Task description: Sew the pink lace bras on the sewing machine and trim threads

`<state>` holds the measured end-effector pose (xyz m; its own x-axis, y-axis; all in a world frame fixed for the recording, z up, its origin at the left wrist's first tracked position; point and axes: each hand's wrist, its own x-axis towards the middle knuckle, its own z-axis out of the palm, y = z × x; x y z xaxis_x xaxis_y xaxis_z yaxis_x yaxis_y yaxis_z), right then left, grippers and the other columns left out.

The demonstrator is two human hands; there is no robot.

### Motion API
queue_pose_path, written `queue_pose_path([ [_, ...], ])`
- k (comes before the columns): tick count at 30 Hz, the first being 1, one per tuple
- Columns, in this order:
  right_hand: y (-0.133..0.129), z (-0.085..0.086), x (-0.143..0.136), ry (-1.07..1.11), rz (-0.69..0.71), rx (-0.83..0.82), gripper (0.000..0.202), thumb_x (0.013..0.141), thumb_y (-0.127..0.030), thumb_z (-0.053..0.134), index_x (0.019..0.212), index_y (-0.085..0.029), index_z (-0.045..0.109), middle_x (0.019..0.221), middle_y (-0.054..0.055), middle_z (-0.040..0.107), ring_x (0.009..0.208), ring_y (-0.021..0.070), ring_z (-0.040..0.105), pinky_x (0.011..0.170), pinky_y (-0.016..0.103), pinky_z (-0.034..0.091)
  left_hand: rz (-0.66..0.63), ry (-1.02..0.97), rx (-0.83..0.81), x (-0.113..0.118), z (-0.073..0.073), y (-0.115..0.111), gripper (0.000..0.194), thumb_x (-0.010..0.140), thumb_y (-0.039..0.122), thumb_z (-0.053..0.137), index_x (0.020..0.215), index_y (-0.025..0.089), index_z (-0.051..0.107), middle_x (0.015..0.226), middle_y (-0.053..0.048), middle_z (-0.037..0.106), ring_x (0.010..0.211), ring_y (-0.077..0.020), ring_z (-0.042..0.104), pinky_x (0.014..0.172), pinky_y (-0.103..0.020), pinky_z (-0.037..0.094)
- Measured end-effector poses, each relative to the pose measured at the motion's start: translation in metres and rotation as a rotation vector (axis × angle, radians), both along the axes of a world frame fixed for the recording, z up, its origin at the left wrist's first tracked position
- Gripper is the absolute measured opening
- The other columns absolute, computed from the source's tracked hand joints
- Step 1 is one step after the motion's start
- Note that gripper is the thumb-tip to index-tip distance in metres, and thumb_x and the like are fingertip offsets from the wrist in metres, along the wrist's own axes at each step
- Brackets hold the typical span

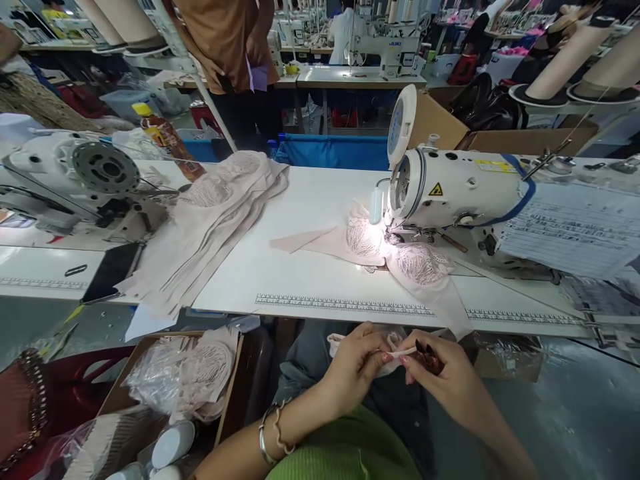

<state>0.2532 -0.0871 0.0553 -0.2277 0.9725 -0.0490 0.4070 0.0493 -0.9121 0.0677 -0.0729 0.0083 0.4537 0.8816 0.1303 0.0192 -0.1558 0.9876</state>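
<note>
Below the table (310, 267) edge, the left hand (353, 367) and right hand (443, 377) both pinch a thin pale strap (403, 352) between closed fingertips; the right also grips small dark snips (427, 357).

A thin pale-pink fabric strap (403, 351) runs level below the white table's near edge, beside a small dark red thread snipper (429, 359).

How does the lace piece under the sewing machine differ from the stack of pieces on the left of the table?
The lace piece lies spread flat as one garment beneath the sewing machine, lit by its lamp; the stack is a heap of many layers, unlit. The lace piece sits wholly on the table; the stack hangs over the table's front edge. Both are pale pink with lace cups.
</note>
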Motion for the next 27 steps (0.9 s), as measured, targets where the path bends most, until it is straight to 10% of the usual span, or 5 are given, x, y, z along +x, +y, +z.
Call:
queue_pose_path([
  [13, -0.008, -0.009, 0.003, 0.003, -0.083, -0.074, 0.023, 0.096, -0.04, 0.063, 0.08, -0.023, 0.067, 0.06, -0.003, 0.062, 0.056, 0.0165, 0.059, 0.058, 0.027, 0.045, 0.079, -0.017, -0.074, 0.004, 0.007, 0.003, 0.028, 0.091, 0.04, 0.073, 0.075, 0.016, 0.071, 0.074, -0.003, 0.062, 0.076, -0.015, 0.056, 0.07, -0.024, 0.04],
  [20, -0.008, -0.022, 0.016, 0.049, -0.051, 0.026, 0.06, 0.1, -0.073, 0.037, 0.079, -0.023, 0.063, 0.059, -0.004, 0.046, 0.048, 0.0136, 0.038, 0.048, 0.029, 0.029, 0.071, -0.079, -0.29, -0.004, 0.009, 0.008, 0.032, 0.085, 0.047, 0.076, 0.078, 0.015, 0.077, 0.074, -0.004, 0.063, 0.072, -0.0144, 0.057, 0.068, -0.024, 0.041],
  [27, -0.005, -0.023, 0.01, 0.052, -0.005, -0.075, 0.041, 0.103, -0.06, 0.045, 0.093, -0.024, 0.061, 0.064, -0.004, 0.051, 0.058, 0.016, 0.05, 0.056, 0.027, 0.037, 0.067, -0.072, -0.258, -0.004, 0.01, 0.008, 0.032, 0.088, 0.047, 0.073, 0.082, 0.016, 0.08, 0.073, -0.004, 0.064, 0.073, -0.0149, 0.056, 0.07, -0.025, 0.04],
])
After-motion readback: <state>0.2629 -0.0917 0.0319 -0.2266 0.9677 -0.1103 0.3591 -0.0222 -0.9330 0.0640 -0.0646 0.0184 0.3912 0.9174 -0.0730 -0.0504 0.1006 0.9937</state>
